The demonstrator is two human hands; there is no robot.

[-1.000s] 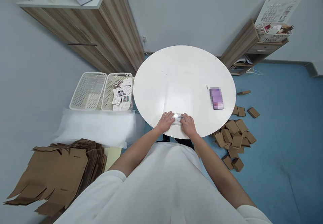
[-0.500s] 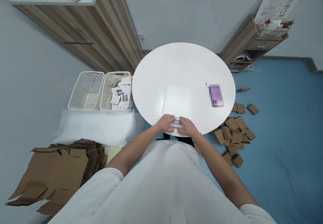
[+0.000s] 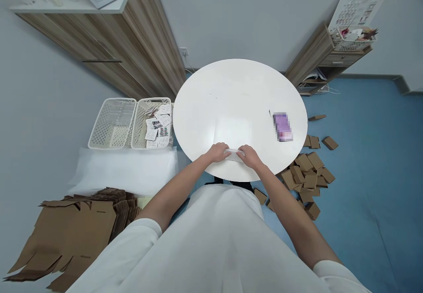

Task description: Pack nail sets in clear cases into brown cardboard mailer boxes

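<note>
A translucent white sheet (image 3: 233, 127) lies flat near the front edge of the round white table (image 3: 198, 103). My left hand (image 3: 218, 152) is closed on the left end of a narrow white wrapped bundle (image 3: 234, 151), at the near part of the sheet. On its right end, my right hand (image 3: 248, 155) grips the same bundle with curled fingers. What is inside the wrap cannot be made out. A purple item (image 3: 282, 126), blurred by pixels, rests at the table's right side.
Two white baskets (image 3: 112, 145) stand left of the table, one holding printed cards (image 3: 158, 127). Below them are white foam sheets (image 3: 124, 169) and stacked flat cardboard (image 3: 72, 227). Small brown boxes (image 3: 309, 180) lie piled on the blue floor at right.
Both hands have moved slightly forward, away from my body, with the bundle. It now looks narrower and flatter between them, and more of the near table edge shows.
</note>
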